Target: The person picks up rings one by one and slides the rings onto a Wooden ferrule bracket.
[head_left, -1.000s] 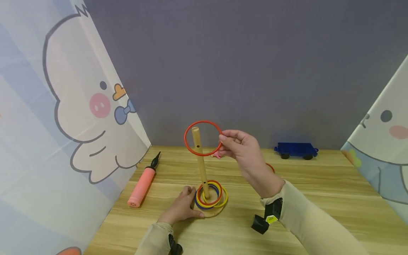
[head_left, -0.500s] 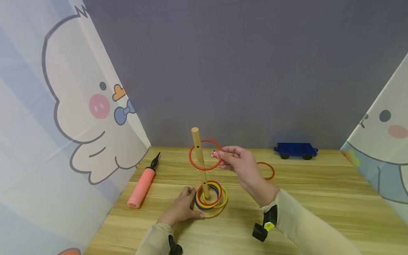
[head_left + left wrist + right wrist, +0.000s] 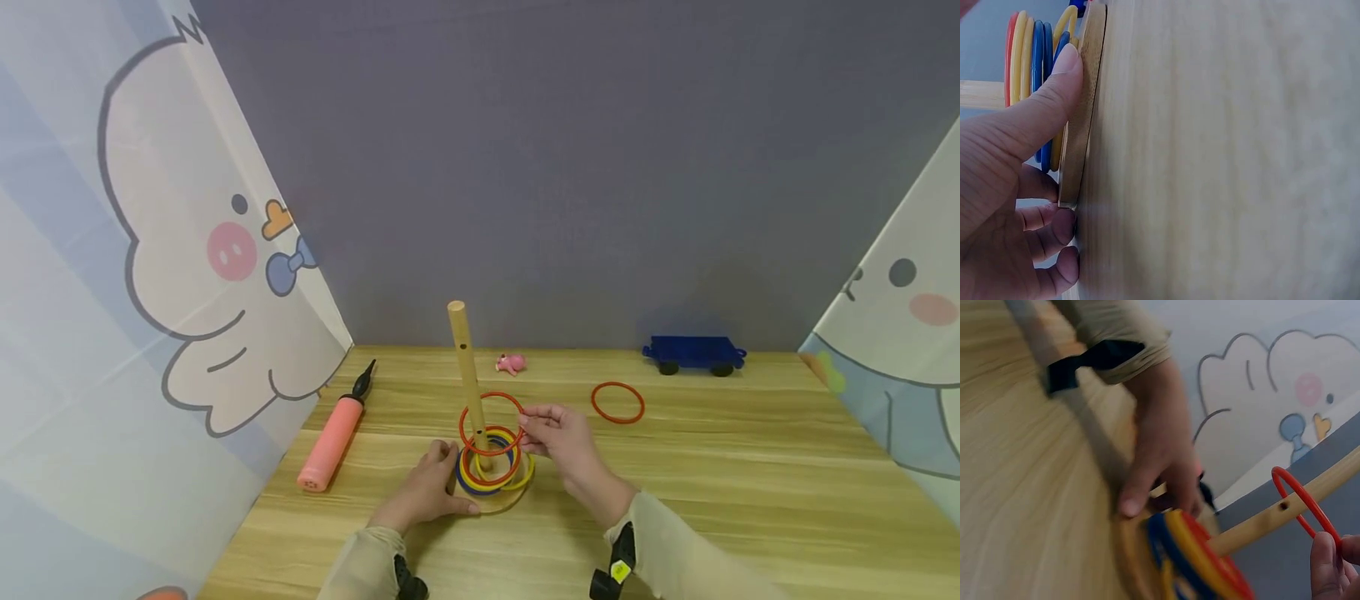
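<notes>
My right hand pinches a red ring between thumb and fingers. The ring encircles the wooden post, low down and just above the stacked rings. Around the foot of the post lie several red, yellow and blue rings, resting on the round wooden base. My left hand holds the left edge of that base, its thumb on top and its fingers curled by the rim. In the right wrist view, the post passes through the held red ring.
A pink hand pump lies to the left. Behind the post is a small pink animal figure. Another red ring lies on the table to the right, with a blue toy wagon at the back wall.
My right hand has lowered the red ring from the top of the post to near the stacked rings. The left hand stays at the base.
</notes>
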Demonstrator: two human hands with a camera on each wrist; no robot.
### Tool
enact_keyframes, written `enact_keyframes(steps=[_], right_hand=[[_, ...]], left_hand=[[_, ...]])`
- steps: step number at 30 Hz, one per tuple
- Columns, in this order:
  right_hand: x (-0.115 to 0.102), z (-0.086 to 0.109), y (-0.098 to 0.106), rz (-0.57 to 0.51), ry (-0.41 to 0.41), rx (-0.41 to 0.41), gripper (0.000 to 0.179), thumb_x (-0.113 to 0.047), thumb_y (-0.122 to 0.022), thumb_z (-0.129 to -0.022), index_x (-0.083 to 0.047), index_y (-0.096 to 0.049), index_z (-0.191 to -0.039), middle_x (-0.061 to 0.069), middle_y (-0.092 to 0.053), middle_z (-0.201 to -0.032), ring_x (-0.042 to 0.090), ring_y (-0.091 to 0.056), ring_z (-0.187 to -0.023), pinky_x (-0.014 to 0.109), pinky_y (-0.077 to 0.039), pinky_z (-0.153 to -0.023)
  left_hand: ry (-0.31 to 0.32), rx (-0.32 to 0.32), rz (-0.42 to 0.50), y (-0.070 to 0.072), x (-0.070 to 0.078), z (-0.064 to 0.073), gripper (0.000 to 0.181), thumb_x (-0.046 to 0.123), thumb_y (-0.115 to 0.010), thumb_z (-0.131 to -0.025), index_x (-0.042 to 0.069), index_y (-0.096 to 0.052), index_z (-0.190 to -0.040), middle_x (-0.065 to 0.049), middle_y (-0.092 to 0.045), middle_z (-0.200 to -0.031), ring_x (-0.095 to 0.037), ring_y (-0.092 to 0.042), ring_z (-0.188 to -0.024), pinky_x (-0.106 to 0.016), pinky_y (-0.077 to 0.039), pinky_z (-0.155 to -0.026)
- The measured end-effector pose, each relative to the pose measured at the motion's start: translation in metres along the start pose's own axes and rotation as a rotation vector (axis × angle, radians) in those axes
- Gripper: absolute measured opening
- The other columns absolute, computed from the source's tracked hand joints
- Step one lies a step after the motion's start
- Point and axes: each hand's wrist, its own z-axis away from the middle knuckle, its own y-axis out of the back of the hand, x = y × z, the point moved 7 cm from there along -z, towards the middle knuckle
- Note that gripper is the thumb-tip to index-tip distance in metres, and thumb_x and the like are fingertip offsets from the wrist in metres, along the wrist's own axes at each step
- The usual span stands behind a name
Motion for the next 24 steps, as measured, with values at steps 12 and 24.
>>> enact_keyframes(steps=[12,24], right_hand=[[0.054,-0.009,0.011,0.034,-0.025,0.017,0.020,0.002,-0.065,-0.090,0.015,-0.062,-0.106,0.013,-0.067,-0.078,0.017,-0.063,-0.061,0.028,-0.055,-0.058],[0.062,-0.016,0.044,0.071,-0.015,0.110,0.018,0.002,-0.067,-0.089,0.013,-0.062,-0.102,0.015,-0.068,-0.081,0.018,-0.064,-0.059,0.029,-0.054,-0.056]], left_hand=[[-0.004,0.004,0.008,-0.002,0.000,-0.001,0.115,0.057,-0.079,-0.071,-0.010,-0.027,-0.149,-0.015,-0.037,-0.132,-0.033,-0.041,-0.125,-0.051,-0.039,-0.101],[-0.008,0.000,-0.008,0.000,0.001,-0.001,0.114,0.056,-0.080,-0.072,-0.010,-0.027,-0.149,-0.015,-0.038,-0.129,-0.033,-0.042,-0.123,-0.050,-0.040,-0.100]])
